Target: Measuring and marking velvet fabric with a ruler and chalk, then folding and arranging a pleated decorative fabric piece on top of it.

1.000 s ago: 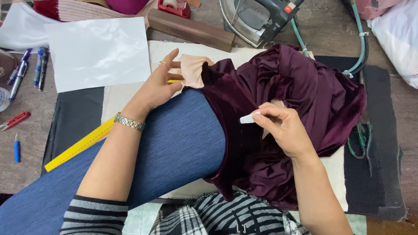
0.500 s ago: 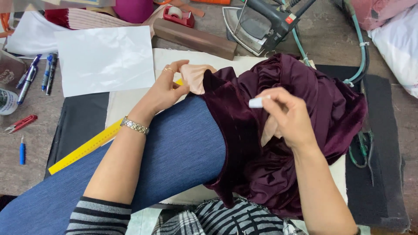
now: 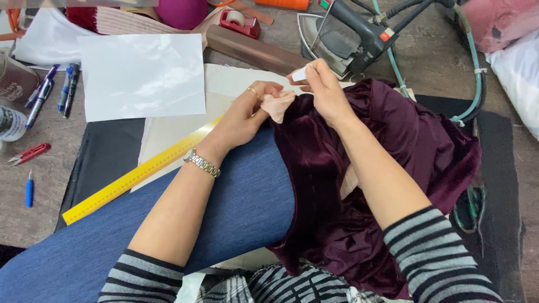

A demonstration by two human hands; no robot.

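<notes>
A dark maroon velvet garment (image 3: 393,163) lies bunched over a blue fabric (image 3: 224,213) on the work table. My left hand (image 3: 247,115) pinches a pale peach piece of cloth (image 3: 279,105) at the velvet's upper edge; a metal watch sits on that wrist. My right hand (image 3: 323,90) hovers just above the peach piece, fingers closed on a small white piece of chalk (image 3: 298,74).
A yellow ruler (image 3: 135,177) lies diagonally under my left arm. A white sheet (image 3: 140,76) sits at the left, pens (image 3: 53,92) and red snips (image 3: 28,153) beyond it. An iron (image 3: 348,39) with a green hose stands at the back, scissors (image 3: 469,207) at the right.
My right hand rose from the middle of the velvet to its upper edge, carrying the chalk. My left hand stayed on the peach cloth.
</notes>
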